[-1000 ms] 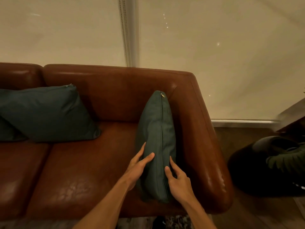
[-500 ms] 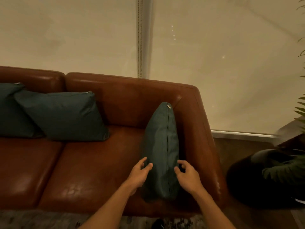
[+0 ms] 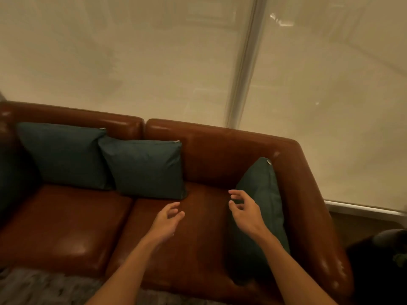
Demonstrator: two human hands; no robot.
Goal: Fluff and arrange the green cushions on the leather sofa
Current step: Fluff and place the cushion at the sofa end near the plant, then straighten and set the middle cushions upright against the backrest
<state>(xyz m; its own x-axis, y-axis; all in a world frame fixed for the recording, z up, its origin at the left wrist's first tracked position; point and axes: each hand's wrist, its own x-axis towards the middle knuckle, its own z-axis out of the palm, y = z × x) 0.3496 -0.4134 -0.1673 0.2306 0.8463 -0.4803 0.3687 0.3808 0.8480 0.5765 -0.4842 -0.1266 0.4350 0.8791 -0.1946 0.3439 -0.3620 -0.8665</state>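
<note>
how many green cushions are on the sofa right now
3. One cushion leans on the backrest at far left, a second overlaps it toward the middle, and a third stands against the right armrest. More may be hidden past the left edge.

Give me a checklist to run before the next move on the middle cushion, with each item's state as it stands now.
1. Left hand free: ok, open over the seat, holding nothing.
2. Right hand free: ok, open, fingers spread in front of the right cushion.
3. Right cushion settled: ok, on edge against the armrest.
4. Middle cushion reachable: ok, nothing between it and the hands.
5. Middle cushion apart from the left cushion: not ok, it overlaps that one's corner.
6. Cushions fluffed enough: cannot tell.
</note>
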